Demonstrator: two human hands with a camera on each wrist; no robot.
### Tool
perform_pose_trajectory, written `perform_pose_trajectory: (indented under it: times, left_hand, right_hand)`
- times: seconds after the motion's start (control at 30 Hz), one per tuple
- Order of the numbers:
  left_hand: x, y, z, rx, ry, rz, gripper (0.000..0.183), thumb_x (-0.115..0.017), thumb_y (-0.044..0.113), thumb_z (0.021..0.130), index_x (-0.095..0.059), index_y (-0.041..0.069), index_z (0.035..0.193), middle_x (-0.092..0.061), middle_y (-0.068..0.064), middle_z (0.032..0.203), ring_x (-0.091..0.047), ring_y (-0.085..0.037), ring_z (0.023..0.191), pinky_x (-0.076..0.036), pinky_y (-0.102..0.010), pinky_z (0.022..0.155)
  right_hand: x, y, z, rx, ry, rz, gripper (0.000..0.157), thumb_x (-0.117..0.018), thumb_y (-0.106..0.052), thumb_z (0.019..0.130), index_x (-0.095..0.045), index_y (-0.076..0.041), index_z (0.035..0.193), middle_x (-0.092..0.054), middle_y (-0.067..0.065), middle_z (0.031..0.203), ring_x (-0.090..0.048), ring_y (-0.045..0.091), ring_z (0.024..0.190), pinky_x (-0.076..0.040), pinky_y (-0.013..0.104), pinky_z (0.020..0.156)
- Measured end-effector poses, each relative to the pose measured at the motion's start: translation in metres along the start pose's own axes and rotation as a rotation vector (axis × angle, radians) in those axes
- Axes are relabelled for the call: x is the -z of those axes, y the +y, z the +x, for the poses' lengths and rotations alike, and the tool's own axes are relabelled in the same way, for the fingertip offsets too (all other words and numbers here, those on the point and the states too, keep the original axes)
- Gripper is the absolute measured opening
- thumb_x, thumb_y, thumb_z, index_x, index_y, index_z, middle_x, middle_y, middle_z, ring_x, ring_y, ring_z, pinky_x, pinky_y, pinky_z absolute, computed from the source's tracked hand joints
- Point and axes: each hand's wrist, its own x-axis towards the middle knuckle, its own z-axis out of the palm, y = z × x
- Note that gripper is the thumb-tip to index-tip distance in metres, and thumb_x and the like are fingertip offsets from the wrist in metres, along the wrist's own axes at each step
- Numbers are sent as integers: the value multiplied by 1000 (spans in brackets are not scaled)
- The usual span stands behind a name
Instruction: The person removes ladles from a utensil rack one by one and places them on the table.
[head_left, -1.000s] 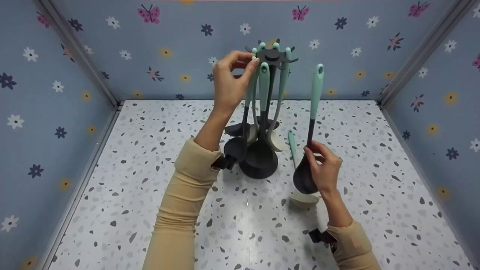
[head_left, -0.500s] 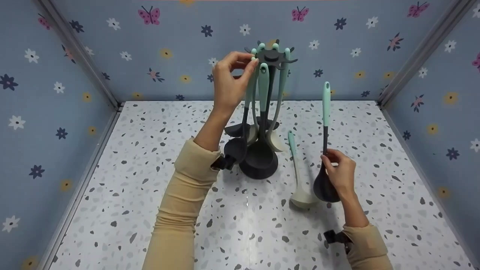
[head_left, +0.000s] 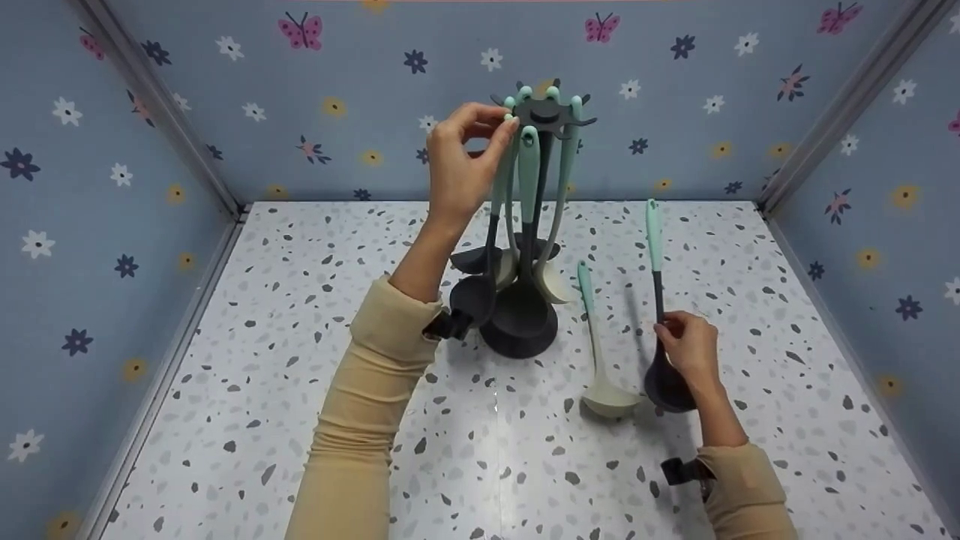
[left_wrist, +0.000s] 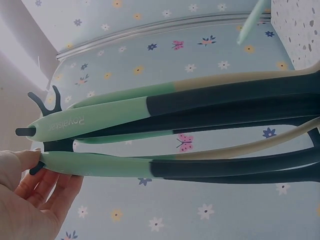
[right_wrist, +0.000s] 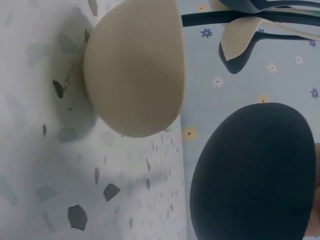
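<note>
In the head view, my left hand (head_left: pixel 461 165) pinches the top of a mint-green handle (head_left: pixel 499 176) at a hook of the black utensil rack (head_left: pixel 545 112). The left wrist view has my thumb and fingers (left_wrist: pixel 35 192) at that handle's end beside the hook. My right hand (head_left: pixel 691 349) grips the dark shaft of a black ladle (head_left: pixel 664 386) with a mint handle, just above its bowl. That ladle leans away from me, low over the table. To its left lies a cream ladle (head_left: pixel 609 397). The right wrist view shows the black ladle's bowl (right_wrist: pixel 255 175) hiding most of the hand.
Several black and cream utensils with mint handles hang on the rack, among them a large black ladle (head_left: pixel 521 307) in front. The rack's round black base (head_left: pixel 519 349) stands on the speckled table (head_left: pixel 300 375). Blue flowered panels (head_left: pixel 375 150) enclose the back and sides.
My right hand has moved right and toward me with the black ladle, lowering it past the cream ladle's right side. The left hand stays at the rack.
</note>
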Motion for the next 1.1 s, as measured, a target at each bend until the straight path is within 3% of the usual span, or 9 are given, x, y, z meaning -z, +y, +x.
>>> perform_pose_trajectory:
  times: [0.2, 0.43, 0.87, 1.1]
  left_hand:
    - [0, 1, 0, 4, -1, -5, 15, -62, 12, 84, -65, -1, 90, -61, -7, 86, -57, -14, 78, -51, -26, 62]
    - [0, 0, 0, -39, 3, 1, 15, -62, 11, 84, -64, -2, 91, -62, -8, 86, -57, -13, 77, -51, -25, 60]
    - [1, 0, 0, -17, -3, -5, 14, -62, 11, 84, -64, -1, 90, -61, -6, 85, -58, -13, 77, -51, -23, 61]
    - [1, 0, 0, -17, -4, -2, 14, -62, 12, 84, -64, -1, 90, -61, -6, 85, -57, -13, 77, -51, -23, 61]
  right_hand:
    - [-3, 8, 1, -22, -73, -39, 18, -61, -1, 80, -62, 12, 92, -62, 23, 79, -59, 31, 70, -48, 37, 61]
    - [-8, 15, 2, -31, -130, -89, 19, -60, -2, 79, -62, 13, 91, -61, 21, 76, -57, 31, 68, -46, 38, 60]
    - [-20, 25, 5, -217, -312, -118, 20, -58, -3, 81, -60, 13, 93, -60, 20, 80, -56, 24, 67, -46, 31, 56]
    - [-24, 30, 8, -256, -367, -162, 19, -59, -4, 81, -61, 12, 91, -61, 19, 78, -56, 23, 65, -46, 31, 55]
